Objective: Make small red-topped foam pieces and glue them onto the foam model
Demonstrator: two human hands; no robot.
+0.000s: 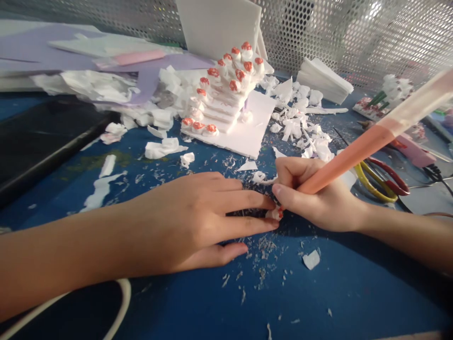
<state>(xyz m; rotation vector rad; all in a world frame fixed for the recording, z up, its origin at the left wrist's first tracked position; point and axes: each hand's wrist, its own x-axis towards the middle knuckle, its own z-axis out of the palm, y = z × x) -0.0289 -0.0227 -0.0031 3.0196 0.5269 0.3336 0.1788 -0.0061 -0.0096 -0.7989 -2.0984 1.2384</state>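
Note:
My right hand [311, 193] is closed round a thick orange marker [350, 158] with a pale translucent upper end. Its tip points down at a small white paper piece with red on top [274, 214]. Two fingertips of my left hand [205, 217] pinch that piece against the blue tabletop, while the thumb lies apart. Beyond my hands stands a white stepped paper model [226, 106] on a white square base [256, 134]. Red-topped white pieces like the pinched one sit along its steps and front edge.
Torn white scraps [300, 123] and crumbs litter the blue table. Scissors with red and yellow handles [375, 179] lie right of my right hand. A dark flat tray-like object [53, 137] is at the left, a white cable [122, 307] in front. Perforated metal [318, 42] rises behind.

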